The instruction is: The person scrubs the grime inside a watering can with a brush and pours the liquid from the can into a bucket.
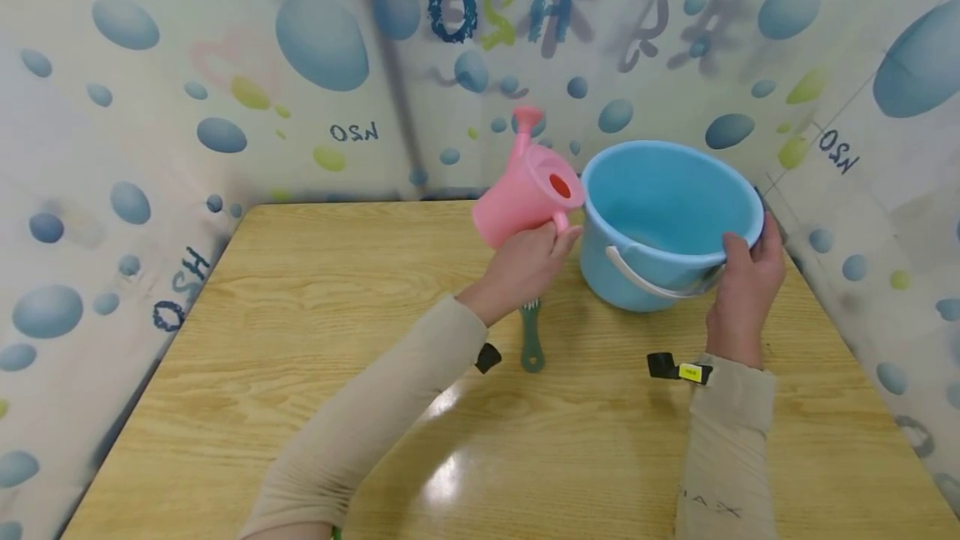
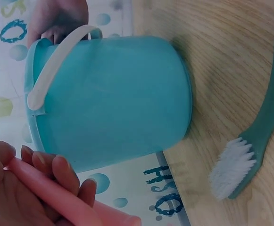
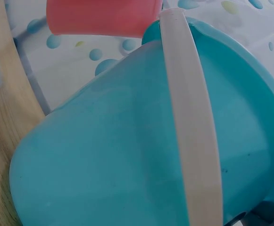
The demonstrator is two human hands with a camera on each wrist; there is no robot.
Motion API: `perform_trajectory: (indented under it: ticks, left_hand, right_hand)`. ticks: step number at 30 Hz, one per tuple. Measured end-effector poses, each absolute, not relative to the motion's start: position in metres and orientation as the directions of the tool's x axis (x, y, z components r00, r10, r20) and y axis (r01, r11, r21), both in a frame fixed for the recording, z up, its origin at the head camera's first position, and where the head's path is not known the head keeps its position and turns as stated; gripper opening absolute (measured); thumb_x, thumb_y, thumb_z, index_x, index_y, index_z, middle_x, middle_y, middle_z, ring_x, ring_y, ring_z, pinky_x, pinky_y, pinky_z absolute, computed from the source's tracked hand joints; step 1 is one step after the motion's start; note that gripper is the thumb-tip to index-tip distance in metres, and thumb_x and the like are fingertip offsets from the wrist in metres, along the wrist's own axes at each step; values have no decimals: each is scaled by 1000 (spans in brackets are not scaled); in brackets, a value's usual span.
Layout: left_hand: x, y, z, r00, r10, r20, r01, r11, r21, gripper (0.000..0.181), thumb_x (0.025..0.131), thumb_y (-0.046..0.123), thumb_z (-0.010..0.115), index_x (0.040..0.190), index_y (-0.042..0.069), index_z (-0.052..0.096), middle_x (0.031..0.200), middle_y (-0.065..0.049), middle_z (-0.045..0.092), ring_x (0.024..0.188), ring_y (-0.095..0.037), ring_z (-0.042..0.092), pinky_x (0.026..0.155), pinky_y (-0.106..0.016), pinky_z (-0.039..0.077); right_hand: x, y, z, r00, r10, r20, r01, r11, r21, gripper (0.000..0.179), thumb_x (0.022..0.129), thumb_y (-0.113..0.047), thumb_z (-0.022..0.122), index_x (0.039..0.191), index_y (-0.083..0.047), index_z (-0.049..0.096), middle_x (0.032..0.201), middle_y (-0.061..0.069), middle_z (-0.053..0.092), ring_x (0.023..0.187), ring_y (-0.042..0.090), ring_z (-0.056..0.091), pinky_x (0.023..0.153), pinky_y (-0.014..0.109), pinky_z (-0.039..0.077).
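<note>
My left hand (image 1: 525, 267) grips the handle of a pink watering can (image 1: 517, 198), held up above the table with its spout pointing to the wall. In the left wrist view the fingers curl round the pink handle (image 2: 52, 188). Beside the can, a light blue bucket (image 1: 630, 277) with a white handle (image 1: 645, 280) leans slightly towards me. My right hand (image 1: 746, 294) grips the bucket's right rim, thumb over the near edge. Only a little of that hand shows in the right wrist view. The can is close to the bucket's left rim.
A green brush (image 1: 532, 344) with white bristles (image 2: 232, 167) lies on the wooden table (image 1: 315, 298), below the left hand and left of the bucket. A wall covering with blue drops (image 1: 322, 40) stands behind the table and along both sides.
</note>
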State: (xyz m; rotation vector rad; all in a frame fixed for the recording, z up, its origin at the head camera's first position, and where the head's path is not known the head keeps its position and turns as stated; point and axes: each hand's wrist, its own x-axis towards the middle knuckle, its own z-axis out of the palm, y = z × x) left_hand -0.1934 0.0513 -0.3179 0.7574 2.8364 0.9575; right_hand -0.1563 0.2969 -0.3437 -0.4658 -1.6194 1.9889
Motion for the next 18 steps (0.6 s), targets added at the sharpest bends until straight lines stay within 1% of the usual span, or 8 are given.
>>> perform_trajectory:
  ticks: [7, 14, 18]
  left_hand:
    - [-193, 46, -320, -890, 450, 65, 391, 685, 615, 44, 96, 42, 31, 67, 10, 43, 55, -3, 41, 48, -16, 41, 49, -24, 34]
    - [-193, 43, -325, -900, 434, 47, 340, 629, 700, 44, 95, 45, 29, 71, 11, 43, 58, -3, 40, 50, -16, 39, 50, -24, 35]
    - [-194, 40, -329, -917, 397, 46, 298, 602, 741, 45, 94, 48, 27, 72, 12, 43, 59, -3, 40, 50, -16, 39, 49, -25, 36]
  right_hand:
    - [-158, 298, -344, -801, 595, 67, -189, -145, -971, 49, 89, -11, 48, 136, -21, 35, 138, -4, 34, 125, 9, 30, 100, 23, 25]
    - [-159, 297, -346, -799, 596, 80, -207, -148, -967, 49, 89, -10, 47, 135, -19, 36, 137, -3, 34, 125, 9, 30, 100, 22, 25]
    - [-159, 298, -346, -795, 599, 93, -218, -139, -966, 48, 89, -8, 47, 134, -19, 38, 137, -2, 35, 125, 9, 30, 100, 22, 25]
